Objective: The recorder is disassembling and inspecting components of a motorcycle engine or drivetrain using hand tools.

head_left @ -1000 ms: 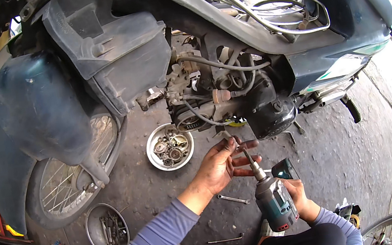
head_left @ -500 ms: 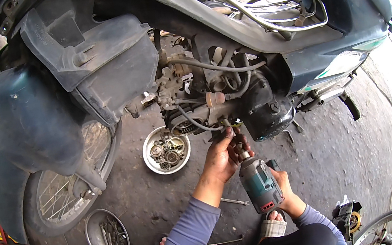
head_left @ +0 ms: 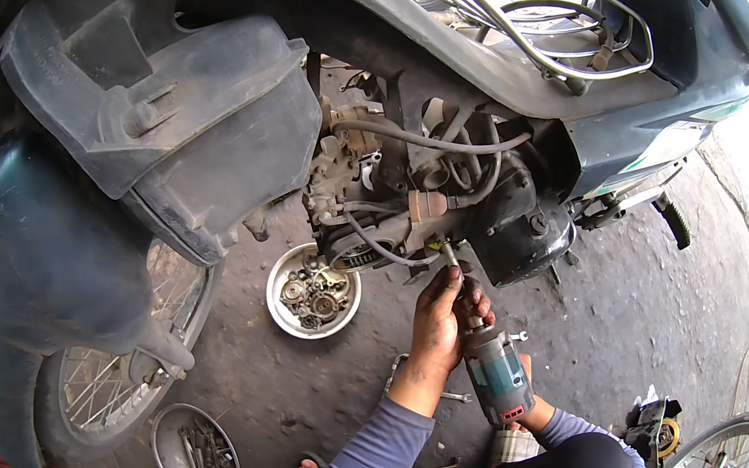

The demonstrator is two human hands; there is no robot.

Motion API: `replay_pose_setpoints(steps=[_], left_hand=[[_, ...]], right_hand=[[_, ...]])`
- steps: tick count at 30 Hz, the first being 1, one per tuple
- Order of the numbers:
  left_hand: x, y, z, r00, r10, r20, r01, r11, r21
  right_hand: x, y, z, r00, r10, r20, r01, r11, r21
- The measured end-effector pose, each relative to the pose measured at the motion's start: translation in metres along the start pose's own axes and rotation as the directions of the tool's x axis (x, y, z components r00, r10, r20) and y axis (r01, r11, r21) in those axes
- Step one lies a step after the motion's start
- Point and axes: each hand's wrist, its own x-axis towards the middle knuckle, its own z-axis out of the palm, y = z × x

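Note:
A teal and dark grey cordless impact wrench (head_left: 498, 377) points up at the underside of the motorbike's engine (head_left: 384, 233). My right hand (head_left: 539, 410) is behind the wrench body, closed around its handle; most of its fingers are hidden. A long metal socket (head_left: 450, 256) reaches from the tool toward the engine, beside the round black cover (head_left: 523, 232). My left hand (head_left: 437, 323) wraps around this socket near the nose of the wrench, its fingertips dark with grease. The socket's tip meets the engine's lower edge; what it sits on is too small to tell.
A white bowl (head_left: 277, 317) of greasy gears stands below the engine. A metal bowl (head_left: 162, 455) of bolts and tools lies left. Spanners (head_left: 460, 398) and a thin rod (head_left: 436, 467) are on the ground. The front wheel (head_left: 95, 393) is at left, a loose engine part (head_left: 656, 429) at lower right.
The whole view has shifted, with the engine now slightly lower and to the right. The impact wrench stands more upright in view, and both hands keep their hold.

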Motion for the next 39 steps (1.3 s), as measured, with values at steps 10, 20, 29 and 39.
replay_pose_setpoints(steps=[10,20,29,39], left_hand=[[0.013,0.005,0.007,0.991,-0.037,0.131,0.073,0.958,-0.279],[0.018,-0.004,0.0,0.938,0.078,0.339,0.059,0.925,-0.376],[0.032,0.002,-0.003,0.997,0.035,-0.071,-0.064,0.886,-0.46],[0.015,-0.01,-0.117,0.913,0.401,-0.078,-0.178,0.564,0.807]], right_hand=[[0.011,-0.074,-0.008,0.97,-0.225,0.09,0.241,0.926,-0.289],[0.015,-0.077,-0.019,0.967,-0.246,0.067,0.254,0.911,-0.324],[0.003,-0.077,-0.046,0.804,-0.557,0.208,0.575,0.642,-0.506],[-0.047,-0.011,-0.136,0.878,-0.248,0.411,0.479,0.483,-0.733]])
